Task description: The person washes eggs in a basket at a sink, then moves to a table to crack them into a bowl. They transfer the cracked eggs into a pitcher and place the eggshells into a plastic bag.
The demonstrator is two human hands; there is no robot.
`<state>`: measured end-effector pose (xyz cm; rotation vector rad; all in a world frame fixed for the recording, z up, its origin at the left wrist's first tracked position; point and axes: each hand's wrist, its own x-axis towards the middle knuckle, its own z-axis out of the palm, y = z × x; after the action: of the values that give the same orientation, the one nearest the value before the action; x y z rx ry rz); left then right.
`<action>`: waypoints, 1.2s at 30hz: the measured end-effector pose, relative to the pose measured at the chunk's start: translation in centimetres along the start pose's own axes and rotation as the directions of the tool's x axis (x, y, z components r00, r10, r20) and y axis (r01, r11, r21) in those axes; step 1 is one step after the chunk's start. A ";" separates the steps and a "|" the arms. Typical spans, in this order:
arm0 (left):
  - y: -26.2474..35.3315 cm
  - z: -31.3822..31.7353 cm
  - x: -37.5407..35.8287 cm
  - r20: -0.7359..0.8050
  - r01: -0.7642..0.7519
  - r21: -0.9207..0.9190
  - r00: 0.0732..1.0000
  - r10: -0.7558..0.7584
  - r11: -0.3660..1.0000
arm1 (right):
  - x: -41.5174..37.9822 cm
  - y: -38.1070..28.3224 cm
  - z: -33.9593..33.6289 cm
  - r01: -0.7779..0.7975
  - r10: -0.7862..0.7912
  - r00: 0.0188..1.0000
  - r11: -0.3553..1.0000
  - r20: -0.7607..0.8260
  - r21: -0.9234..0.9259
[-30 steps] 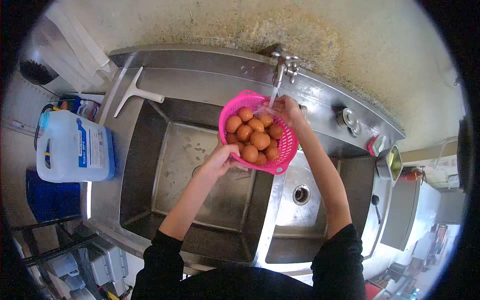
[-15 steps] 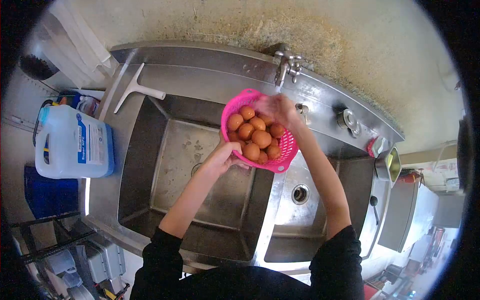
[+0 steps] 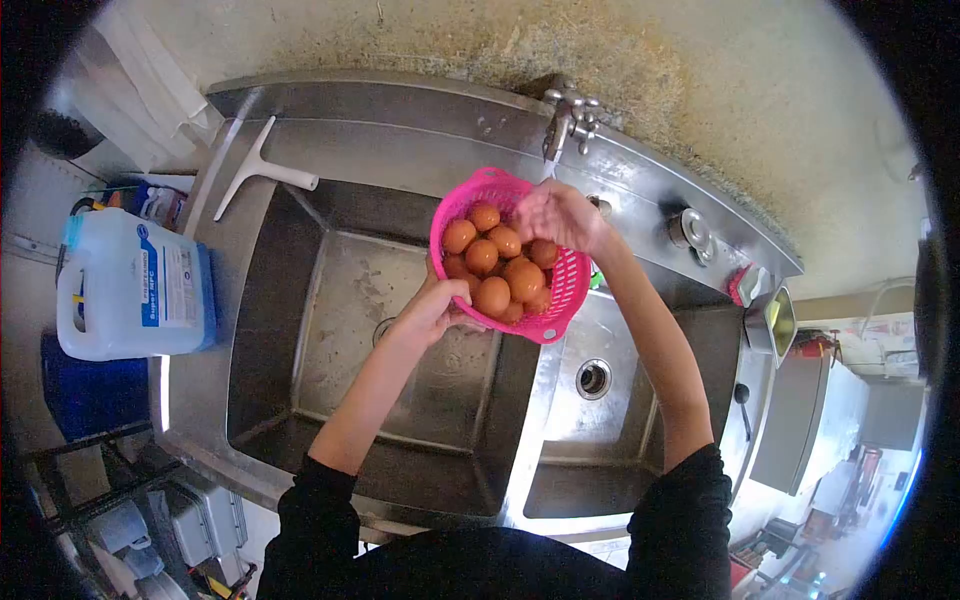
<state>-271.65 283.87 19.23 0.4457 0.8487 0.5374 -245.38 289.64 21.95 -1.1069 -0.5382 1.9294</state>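
Right hand (image 3: 560,215) has slid a little toward the right edge of the pink basket (image 3: 571,300) since the half-second-earlier frame, where it was blurred; fingers now sharper. Basket's place over the sink about unchanged.

Left hand (image 3: 432,308) grasping basket at near-left rim, thumb over the edge, other fingers outside/under. Right hand not clenched: fingers loosely bent, palm partly showing, over the far-right eggs (image 3: 523,280); contact with an egg can't be told. Basket held up over right side of left basin (image 3: 400,390), its right edge reaching past the divider (image 3: 528,440). Tap (image 3: 558,132) just beyond far-right rim, water stream (image 3: 549,172) running down by right hand: tight room there. Open room left and near, inside left basin; right basin (image 3: 612,425) also has bare floor around its round drain (image 3: 593,378).

Basket: round, plastic, slotted wall, holed tabs on rim. Eggs: brown, oval, smooth, wet shine, piled. Basins: dull stainless steel, square-cornered, water marks on left floor. White squeegee (image 3: 285,175), T-shaped, on far-left ledge. Translucent jug (image 3: 105,270) with blue liquid at left edge. Far wall (image 3: 450,40) rough, stained.
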 end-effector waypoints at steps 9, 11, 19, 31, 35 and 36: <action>-0.1 -0.2 0.1 -0.021 -0.057 0.049 0.998 0.058 0.997 | 3.4 0.0 -0.4 0.072 -0.053 0.981 0.993 -0.185 0.096; -0.3 -0.6 0.2 -0.020 -0.043 0.067 0.999 0.044 0.997 | 4.3 0.8 0.3 0.023 -0.023 0.991 1.000 -0.130 -0.007; 0.5 0.7 -1.1 -0.038 -0.103 0.055 0.994 0.105 0.993 | -3.5 -0.1 4.9 -0.124 0.396 0.886 0.703 0.241 -0.701; 0.0 -0.1 -0.3 -0.037 -0.065 0.058 0.997 0.067 0.996 | -0.2 0.2 1.1 -0.103 0.157 0.974 0.949 0.162 -0.296; -0.2 -0.5 -0.4 -0.079 -0.051 0.111 0.995 0.060 0.993 | -3.8 -0.3 2.4 -0.195 0.483 0.874 0.431 0.043 -0.881; -0.5 -1.1 -0.1 -0.069 -0.015 0.115 0.997 0.023 0.993 | -3.2 -0.4 1.9 -0.201 0.327 0.945 0.588 0.003 -0.784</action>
<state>-272.43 283.61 18.35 0.5422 0.9472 0.5260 -245.94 287.30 24.87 -1.6580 -1.4760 2.0828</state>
